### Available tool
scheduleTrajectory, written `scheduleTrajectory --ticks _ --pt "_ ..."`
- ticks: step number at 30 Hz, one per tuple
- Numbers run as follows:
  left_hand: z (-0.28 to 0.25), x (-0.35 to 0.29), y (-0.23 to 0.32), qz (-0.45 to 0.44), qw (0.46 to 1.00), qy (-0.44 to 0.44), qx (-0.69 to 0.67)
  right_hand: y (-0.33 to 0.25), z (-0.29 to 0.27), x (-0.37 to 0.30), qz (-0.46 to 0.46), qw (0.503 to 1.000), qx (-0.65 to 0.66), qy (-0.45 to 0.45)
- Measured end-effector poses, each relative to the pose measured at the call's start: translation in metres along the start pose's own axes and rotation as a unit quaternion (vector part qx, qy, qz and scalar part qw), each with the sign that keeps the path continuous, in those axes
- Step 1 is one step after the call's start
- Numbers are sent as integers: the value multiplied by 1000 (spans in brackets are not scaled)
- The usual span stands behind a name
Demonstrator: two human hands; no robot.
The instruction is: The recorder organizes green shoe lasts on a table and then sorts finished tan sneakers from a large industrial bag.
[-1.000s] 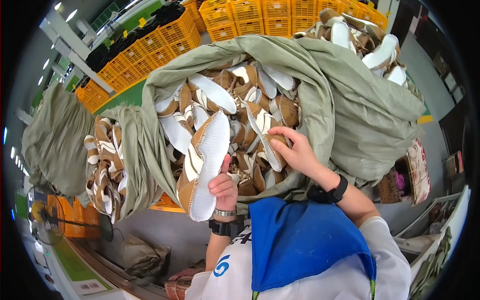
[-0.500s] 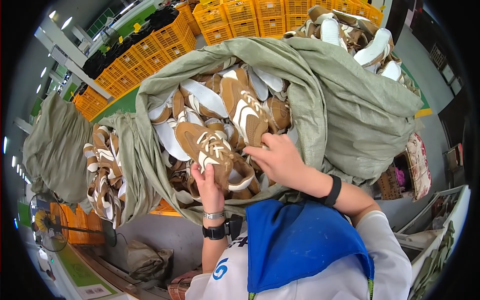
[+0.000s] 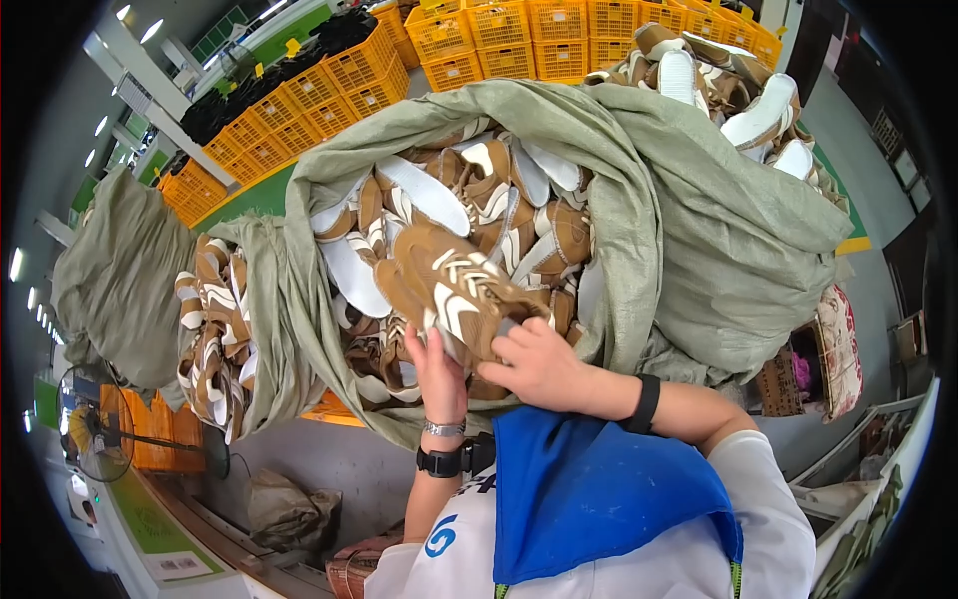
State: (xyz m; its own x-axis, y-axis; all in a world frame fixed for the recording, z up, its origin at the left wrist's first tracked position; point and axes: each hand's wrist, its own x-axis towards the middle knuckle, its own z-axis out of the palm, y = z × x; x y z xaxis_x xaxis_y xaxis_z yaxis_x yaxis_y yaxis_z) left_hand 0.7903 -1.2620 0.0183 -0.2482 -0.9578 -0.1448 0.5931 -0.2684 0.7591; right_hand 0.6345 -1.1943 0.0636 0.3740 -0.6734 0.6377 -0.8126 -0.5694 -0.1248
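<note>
1. Blue cloth (image 3: 609, 499) hangs over the white shirt, well below the hands, so it probably doesn't hinder them.
2. Left hand (image 3: 437, 384): thumb and a finger up against the shoe's lower side, grasping it; other fingertips hidden. Likely takes the weight from below.
3. Right hand (image 3: 544, 364): fingers curled onto the heel, apparently gripping the collar; exact contact blurred. Probably the heel rim is the handiest edge to turn it by.
4. Shoe (image 3: 454, 285): brown, white stripes, cream laces. It's between the hands, above the pile, toe pointing up-left, laced side up. Held at side and heel, which leaves the laces uncovered. A second brown edge shows at its left; can't tell if that's another shoe or blur.
5. Pile (image 3: 489, 190): similar shoes, jumbled, some white undersides up; looks loosely heaped, not sorted.
6. Big sack (image 3: 624, 225) surrounds the pile. Rim is rolled outward, likely to keep the mouth wide for reaching in.
7. Left sack (image 3: 274, 319) and right sack (image 3: 738, 240) stand just beside it, both with shoes showing, presumably kept close for easy reach.
8. Fan (image 3: 82, 429) lower left, near the sacks, maybe for cooling.
9. Yellow crates (image 3: 499, 45) stacked behind, likely to save floor space.
</note>
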Motion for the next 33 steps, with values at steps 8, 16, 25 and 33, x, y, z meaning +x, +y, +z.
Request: scheduleTrajectory --ticks 8,16,25,33 --pt "-5 -2 -3 -36 998 -39 28 -27 18 1 -113 992 -7 -51" --pt "-9 7 17 85 995 40 16 -18 -9 8 -28 998 40 -41" --pt "-6 -7 23 76 996 36 27 64 8 8 354 856 377 8" --pt "-61 0 55 90 993 71 6 108 20 -30 261 867 -22 -424"
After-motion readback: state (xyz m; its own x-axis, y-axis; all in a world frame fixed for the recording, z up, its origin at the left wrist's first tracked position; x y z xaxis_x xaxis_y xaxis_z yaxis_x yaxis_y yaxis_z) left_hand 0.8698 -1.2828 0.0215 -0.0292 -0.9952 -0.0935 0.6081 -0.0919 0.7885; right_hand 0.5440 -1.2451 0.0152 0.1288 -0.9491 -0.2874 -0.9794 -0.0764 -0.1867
